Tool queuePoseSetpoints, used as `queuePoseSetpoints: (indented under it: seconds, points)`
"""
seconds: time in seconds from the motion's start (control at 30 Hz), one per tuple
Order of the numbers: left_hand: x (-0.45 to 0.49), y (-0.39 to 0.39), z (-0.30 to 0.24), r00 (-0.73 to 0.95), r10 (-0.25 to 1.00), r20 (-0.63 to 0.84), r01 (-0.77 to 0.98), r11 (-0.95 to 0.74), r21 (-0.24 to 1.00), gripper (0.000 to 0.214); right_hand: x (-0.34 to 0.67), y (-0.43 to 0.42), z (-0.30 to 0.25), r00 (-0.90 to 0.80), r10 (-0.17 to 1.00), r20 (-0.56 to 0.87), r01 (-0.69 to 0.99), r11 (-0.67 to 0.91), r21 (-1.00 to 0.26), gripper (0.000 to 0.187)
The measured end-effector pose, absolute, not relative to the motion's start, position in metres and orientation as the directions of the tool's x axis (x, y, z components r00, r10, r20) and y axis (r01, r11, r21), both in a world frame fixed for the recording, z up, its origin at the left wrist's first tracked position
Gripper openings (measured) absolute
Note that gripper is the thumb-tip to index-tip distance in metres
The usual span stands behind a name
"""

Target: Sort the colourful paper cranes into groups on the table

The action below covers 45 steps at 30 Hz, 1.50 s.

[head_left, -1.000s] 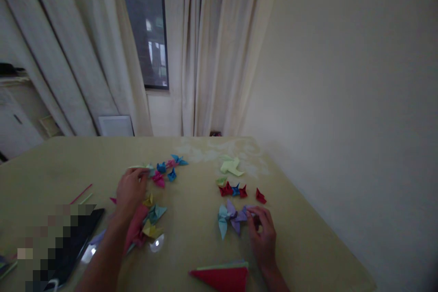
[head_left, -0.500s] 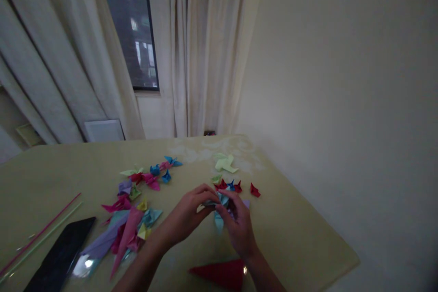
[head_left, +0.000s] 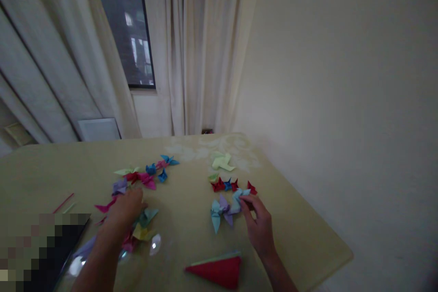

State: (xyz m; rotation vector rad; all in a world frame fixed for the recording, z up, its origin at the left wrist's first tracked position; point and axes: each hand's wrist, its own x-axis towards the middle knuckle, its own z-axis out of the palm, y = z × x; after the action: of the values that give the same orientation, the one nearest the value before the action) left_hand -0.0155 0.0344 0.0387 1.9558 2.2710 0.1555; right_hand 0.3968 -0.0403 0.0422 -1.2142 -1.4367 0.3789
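Pinched between the thumb and fingers of my right hand (head_left: 258,221) is a light blue folded paper piece (head_left: 238,198), low over the table. Just left of it lie a purple folded paper piece (head_left: 225,210) and a pale teal one (head_left: 215,213). My left hand (head_left: 129,207) reaches down into the pile of coloured folded papers on the left, its fingertips mostly hidden behind the hand. Close to it are a teal folded piece (head_left: 148,217), a yellow one (head_left: 143,232) and a purple one (head_left: 119,187).
Red and blue folded pieces (head_left: 226,185) form a row beyond my right hand, with a pale green piece (head_left: 223,161) farther back. A red paper cone (head_left: 219,270) lies near the front. At left are a dark flat object (head_left: 73,237) and thin sticks (head_left: 64,203). A wall (head_left: 342,100) borders the right.
My hands have moved apart. The left went left to the pile; the right moved slightly right, keeping the light blue paper piece. The purple and teal pieces beside it are now uncovered.
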Motion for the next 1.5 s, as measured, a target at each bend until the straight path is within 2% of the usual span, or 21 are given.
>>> queuePoseSetpoints:
  seconds: [0.07, 0.17, 0.27, 0.4, 0.5, 0.6, 0.67, 0.77, 0.9, 0.97, 1.1, 1.2, 1.27, 1.37, 1.43, 1.5]
  points:
    - [-0.024, 0.037, 0.036, -0.137, 0.985, -0.100, 0.976, 0.152, 0.157, 0.007, 0.408, -0.028, 0.042, 0.266, 0.802, 0.535, 0.494, 0.363, -0.790, 0.028]
    - [-0.021, 0.041, 0.039, -0.084, 0.988, -0.132, 0.981, 0.106, 0.165, 0.015, 0.418, -0.020, 0.044, 0.275, 0.828, 0.489, 0.486, 0.320, -0.813, 0.029]
    - [-0.015, 0.044, 0.043, -0.038, 0.991, -0.127, 0.979, 0.062, 0.193, 0.019, 0.417, -0.030, 0.048, 0.153, 0.900, 0.407, 0.443, 0.306, -0.842, 0.027]
    - [-0.012, 0.046, 0.047, -0.034, 0.995, -0.097, 0.973, 0.056, 0.226, 0.023, 0.407, -0.049, 0.046, -0.094, 0.956, 0.277, 0.432, 0.290, -0.854, 0.019]
    - [-0.010, 0.045, 0.052, -0.016, 1.000, -0.007, 0.951, 0.017, 0.309, 0.023, 0.402, -0.052, 0.036, -0.165, 0.959, 0.232, 0.473, 0.284, -0.834, 0.029]
    - [-0.008, 0.045, 0.059, -0.013, 0.994, 0.106, 0.899, -0.034, 0.436, 0.022, 0.399, -0.046, 0.027, -0.074, 0.938, 0.340, 0.549, 0.322, -0.771, 0.036]
    - [-0.005, 0.046, 0.063, -0.048, 0.987, 0.154, 0.824, -0.049, 0.564, 0.025, 0.396, -0.044, 0.026, -0.036, 0.907, 0.420, 0.589, 0.359, -0.724, 0.034]
    - [0.001, 0.047, 0.065, -0.116, 0.975, 0.189, 0.666, -0.065, 0.743, 0.034, 0.386, -0.044, 0.034, -0.061, 0.882, 0.468, 0.593, 0.409, -0.693, 0.028]
    - [0.023, 0.043, 0.074, -0.045, 0.972, 0.230, 0.480, -0.181, 0.858, 0.035, 0.361, -0.050, 0.053, -0.107, 0.877, 0.468, 0.494, 0.456, -0.741, 0.018]
    - [0.041, 0.034, 0.084, 0.062, 0.971, 0.233, 0.433, -0.236, 0.870, 0.032, 0.346, -0.051, 0.063, -0.117, 0.880, 0.461, 0.414, 0.465, -0.782, 0.020]
    - [0.086, 0.007, 0.109, 0.302, 0.936, 0.183, 0.425, -0.304, 0.853, 0.023, 0.320, -0.041, 0.077, -0.075, 0.917, 0.391, 0.233, 0.398, -0.887, 0.038]
    - [0.114, -0.010, 0.120, 0.407, 0.903, 0.136, 0.398, -0.309, 0.864, 0.021, 0.311, -0.033, 0.079, -0.063, 0.938, 0.342, 0.158, 0.348, -0.924, 0.027]
    - [0.123, -0.014, 0.121, 0.411, 0.902, 0.130, 0.362, -0.293, 0.885, 0.020, 0.311, -0.030, 0.078, -0.064, 0.936, 0.345, 0.156, 0.351, -0.923, 0.020]
    - [0.116, -0.005, 0.113, 0.387, 0.914, 0.121, 0.364, -0.271, 0.891, 0.029, 0.326, -0.025, 0.072, -0.034, 0.932, 0.361, 0.195, 0.361, -0.912, 0.022]
    - [0.100, 0.009, 0.099, 0.327, 0.935, 0.134, 0.464, -0.282, 0.840, 0.033, 0.346, -0.016, 0.064, 0.059, 0.922, 0.383, 0.255, 0.357, -0.899, 0.025]
    - [0.078, 0.025, 0.078, 0.198, 0.966, 0.169, 0.649, -0.258, 0.716, 0.034, 0.372, -0.004, 0.052, 0.225, 0.881, 0.417, 0.332, 0.333, -0.883, 0.029]
